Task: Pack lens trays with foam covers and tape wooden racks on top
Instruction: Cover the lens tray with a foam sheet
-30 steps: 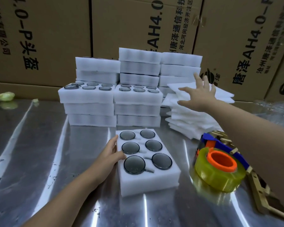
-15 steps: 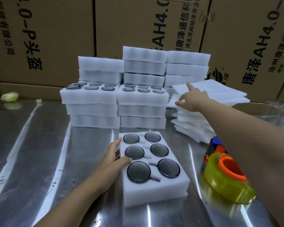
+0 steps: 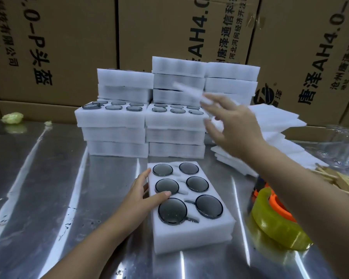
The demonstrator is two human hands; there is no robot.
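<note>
A white foam lens tray [image 3: 189, 234] with several dark round lenses lies on the metal table in front of me. My left hand [image 3: 143, 196] rests against its left side, thumb on top, fingers straight. My right hand [image 3: 234, 127] is raised above and behind the tray, blurred by motion, pinching a thin white foam cover [image 3: 186, 90] at its fingertips. The pile of foam covers [image 3: 276, 119] sits behind that hand at the right. Wooden racks [image 3: 334, 178] lie at the far right, partly hidden by my right arm.
Stacks of foam trays [image 3: 113, 121] stand behind the near tray, some showing lenses on top. A yellow tape roll with an orange core [image 3: 274, 224] lies right of the tray. Cardboard boxes [image 3: 69, 47] wall off the back. A crumpled yellow-green lump [image 3: 12, 117] sits far left.
My right hand has come off the cover pile and swung left and up with a foam cover. My left hand stays on the tray.
</note>
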